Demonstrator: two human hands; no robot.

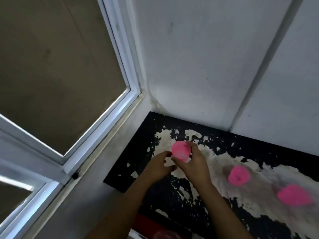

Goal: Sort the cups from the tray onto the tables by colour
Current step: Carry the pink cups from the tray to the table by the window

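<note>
Table (172, 195): black top, paint worn away in large pale patches across the middle. It stands in a corner, its far edge against a grey-white wall (207, 66) and its left end near a sill below a window (60, 75) with a white frame.

Pink cup, held (180, 151): turned base-up, its flat bottom facing the camera. It sits above the worn part of the table, near the far left corner. Whether its rim touches the surface cannot be told, since the hands hide the lower edge.

Right hand (193, 165): grips the held cup, fingers curled over its right side and top, thumb below near the rim. The forearm runs down to the bottom edge of the view.

Left hand (159, 165): just beside the held cup on its left, fingers loosely curled, fingertips at or very near the cup's lower left side. Contact cannot be confirmed; it grasps nothing that can be seen.

Pink cup, middle (239, 175): upside down on a pale patch of the table, to the right of the hands and apart from them. Slightly blurred.

Pink cup, right (293, 195): on the table further right and nearer the camera, apart from the middle cup. Heavily blurred, so its orientation cannot be told.

The three cups lie in a rough line running from the far left toward the near right.

Red object (146, 221): at the bottom edge below the table's near side, partly hidden by the left forearm; too unclear to identify.
</note>
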